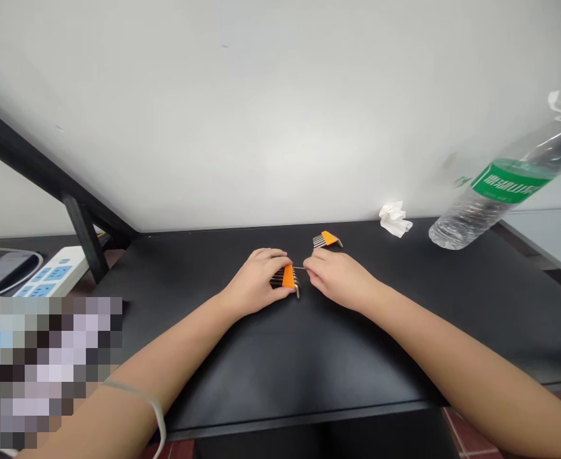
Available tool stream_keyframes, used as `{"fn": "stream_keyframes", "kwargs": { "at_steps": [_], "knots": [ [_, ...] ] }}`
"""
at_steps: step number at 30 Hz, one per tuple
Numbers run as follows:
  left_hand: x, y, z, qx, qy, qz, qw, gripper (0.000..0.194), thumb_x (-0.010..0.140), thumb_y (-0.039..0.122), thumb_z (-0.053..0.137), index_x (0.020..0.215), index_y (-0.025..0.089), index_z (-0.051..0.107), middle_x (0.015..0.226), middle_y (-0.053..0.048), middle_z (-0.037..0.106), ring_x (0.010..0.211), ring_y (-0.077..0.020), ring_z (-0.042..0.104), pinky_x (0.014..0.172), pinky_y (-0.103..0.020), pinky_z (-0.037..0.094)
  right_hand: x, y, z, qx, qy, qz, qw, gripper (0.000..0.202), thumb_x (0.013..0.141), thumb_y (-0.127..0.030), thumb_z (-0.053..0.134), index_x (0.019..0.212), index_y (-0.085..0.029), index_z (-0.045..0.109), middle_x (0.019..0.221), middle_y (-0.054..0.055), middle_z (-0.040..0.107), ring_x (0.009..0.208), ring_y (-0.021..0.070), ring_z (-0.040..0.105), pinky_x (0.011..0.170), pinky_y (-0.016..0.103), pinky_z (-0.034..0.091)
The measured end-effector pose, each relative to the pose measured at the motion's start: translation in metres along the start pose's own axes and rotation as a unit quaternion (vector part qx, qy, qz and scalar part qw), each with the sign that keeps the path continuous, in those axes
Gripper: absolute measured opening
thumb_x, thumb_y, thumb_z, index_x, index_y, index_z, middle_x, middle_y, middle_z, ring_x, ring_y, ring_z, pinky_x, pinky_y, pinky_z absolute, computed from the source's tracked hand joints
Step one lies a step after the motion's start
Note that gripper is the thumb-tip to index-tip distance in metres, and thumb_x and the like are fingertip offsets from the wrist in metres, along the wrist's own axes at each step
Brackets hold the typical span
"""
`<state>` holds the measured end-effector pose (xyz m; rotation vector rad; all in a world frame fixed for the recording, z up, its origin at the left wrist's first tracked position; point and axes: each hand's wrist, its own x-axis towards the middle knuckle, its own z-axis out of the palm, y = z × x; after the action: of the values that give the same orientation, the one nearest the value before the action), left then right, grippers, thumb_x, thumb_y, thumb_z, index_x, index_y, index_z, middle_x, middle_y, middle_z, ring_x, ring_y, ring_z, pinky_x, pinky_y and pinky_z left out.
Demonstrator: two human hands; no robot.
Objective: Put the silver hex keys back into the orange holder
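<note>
My left hand is closed on an orange holder with several dark hex keys in it, their bent ends pointing right. Just to its right, the fingers of my right hand are pinched on a thin metal key that reaches across to the holder. Whether its tip sits inside the holder cannot be made out. Behind my right hand, a second orange holder with several silvery keys lies on the black table, touched by neither hand.
A crumpled white tissue and a large clear bottle with a green label stand by the wall at the right. At the left are a black metal frame, a white power strip and a pale cable near my left forearm.
</note>
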<state>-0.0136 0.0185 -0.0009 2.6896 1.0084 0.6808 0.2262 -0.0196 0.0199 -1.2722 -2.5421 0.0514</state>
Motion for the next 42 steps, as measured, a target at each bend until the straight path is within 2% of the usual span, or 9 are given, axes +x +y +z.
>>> {"fn": "stream_keyframes", "kwargs": {
  "at_steps": [5,9,15,17,20,24,30,36,42],
  "knots": [
    [-0.001,0.003,-0.001,0.012,-0.011,0.009,1.0,0.041,0.078,0.033,0.079,0.116,0.021,0.069,0.126,-0.013,0.069,0.126,-0.0329,0.061,0.111,-0.052,0.048,-0.001,-0.002,-0.002,-0.017,-0.004,-0.026,0.999,0.021,0.101,-0.014,0.048,0.092,-0.016,0.067,0.089,0.007,0.059,0.062,0.0141,0.048,0.056,0.031,0.032],
    [-0.002,0.006,-0.001,0.006,-0.012,0.047,0.999,0.04,0.08,0.034,0.079,0.117,0.023,0.067,0.12,-0.01,0.072,0.129,-0.0322,0.058,0.117,-0.057,0.04,0.003,-0.001,0.004,0.188,0.03,-0.031,0.981,0.019,0.101,-0.015,0.05,0.093,-0.018,0.067,0.093,0.006,0.064,0.077,0.0156,0.058,0.069,0.029,0.044],
    [-0.003,0.01,-0.002,-0.008,0.038,0.095,0.995,0.041,0.082,0.032,0.077,0.121,0.024,0.065,0.118,-0.009,0.073,0.129,-0.0297,0.058,0.121,-0.056,0.034,0.013,-0.005,0.022,0.644,-0.033,0.157,0.748,0.033,0.088,-0.046,0.074,0.087,-0.023,0.051,0.063,-0.007,0.055,0.054,0.0115,0.051,0.051,0.024,0.04],
    [-0.003,0.009,-0.003,-0.012,0.051,0.094,0.994,0.042,0.082,0.033,0.078,0.12,0.022,0.064,0.118,-0.01,0.072,0.125,-0.0288,0.061,0.12,-0.055,0.036,0.015,-0.004,0.023,0.676,-0.073,0.173,0.713,0.039,0.086,-0.055,0.073,0.086,-0.023,0.051,0.059,-0.008,0.053,0.05,0.0108,0.047,0.048,0.023,0.036],
    [-0.003,0.008,-0.004,-0.021,0.041,0.078,0.996,0.042,0.083,0.034,0.076,0.12,0.023,0.062,0.114,-0.008,0.072,0.113,-0.0262,0.066,0.117,-0.053,0.04,0.014,0.009,0.019,0.585,-0.05,0.18,0.789,0.039,0.091,-0.058,0.064,0.08,-0.021,0.057,0.057,-0.005,0.053,0.052,0.012,0.047,0.052,0.025,0.037],
    [-0.003,0.005,-0.006,-0.011,0.008,0.002,1.0,0.041,0.084,0.034,0.073,0.121,0.023,0.06,0.108,-0.006,0.073,0.1,-0.0239,0.067,0.099,-0.042,0.052,0.008,0.052,0.014,0.243,0.16,0.215,0.932,0.024,0.094,-0.037,0.06,0.079,-0.02,0.065,0.083,0.003,0.064,0.074,0.0168,0.058,0.07,0.031,0.045],
    [0.001,0.001,-0.008,0.019,-0.05,-0.085,0.995,0.044,0.083,0.043,0.075,0.121,0.024,0.063,0.11,-0.005,0.073,0.099,-0.0261,0.067,0.093,-0.041,0.051,0.0,0.094,0.021,0.113,0.044,0.253,0.96,0.034,0.09,-0.031,0.065,0.122,-0.02,0.066,0.121,0.01,0.061,0.088,0.0195,0.063,0.08,0.032,0.049],
    [0.006,-0.013,-0.008,0.046,-0.059,-0.144,0.987,0.038,0.086,0.049,0.068,0.114,0.025,0.067,0.111,-0.005,0.073,0.102,-0.0288,0.065,0.092,-0.044,0.049,0.01,0.072,0.029,0.063,0.011,0.257,0.964,0.003,0.089,-0.02,0.058,0.09,-0.021,0.061,0.096,0.004,0.063,0.082,0.0171,0.059,0.069,0.028,0.04],
    [0.003,-0.028,-0.01,0.091,-0.019,-0.171,0.981,0.042,0.089,0.042,0.062,0.127,0.024,0.064,0.132,-0.01,0.065,0.124,-0.0354,0.055,0.098,-0.051,0.046,0.009,0.044,0.03,0.034,0.007,0.24,0.97,0.013,0.086,-0.023,0.061,0.078,-0.021,0.05,0.084,0.001,0.062,0.072,0.0141,0.054,0.06,0.027,0.03]
  ]
}}
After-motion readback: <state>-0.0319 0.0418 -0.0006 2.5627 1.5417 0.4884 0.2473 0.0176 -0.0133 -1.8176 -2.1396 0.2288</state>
